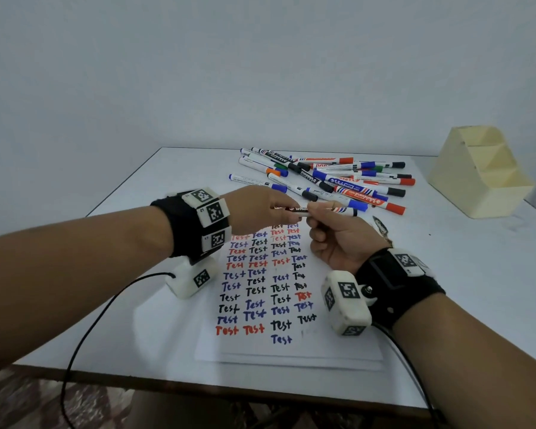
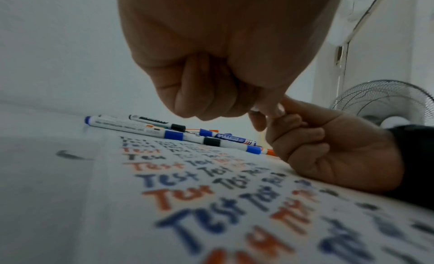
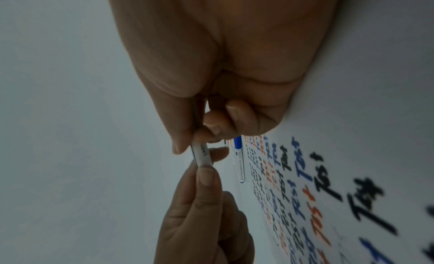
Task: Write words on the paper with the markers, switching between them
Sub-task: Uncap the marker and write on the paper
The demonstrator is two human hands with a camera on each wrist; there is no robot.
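Head view, left to right. Left hand (image 1: 257, 209) reaches in from the left over the far end of the paper (image 1: 288, 348); its grip is curled round one end of a whiteboard marker (image 1: 297, 209). The marker lies roughly level above the paper, clear of it, with a dark part by the left fingers and a white printed barrel running right. Right hand (image 1: 341, 239) meets it from the right; thumb and forefinger pinch the barrel, the remaining fingers folded into the palm. Cannot tell whether the cap is on or off.

Paper sits on the white worktop (image 1: 143, 335), near the front edge, filled with columns of "Test" in red, blue and black. Beyond the hands, a loose pile of markers (image 1: 331, 178) with blue, black, red, green and orange caps lies on the worktop, just past the paper's far edge. Far right: a cream stepped holder (image 1: 483, 178), well apart from the pile.

Left wrist view: left hand (image 2: 211, 78) fisted, its fingertips touching those of the right hand (image 2: 328, 151), whose heel rests on the paper (image 2: 112, 203). A fan (image 2: 387, 99) stands behind.

Right wrist view: right hand (image 3: 211, 101) and left hand (image 3: 202, 221) both pinch the white barrel (image 3: 202, 154).
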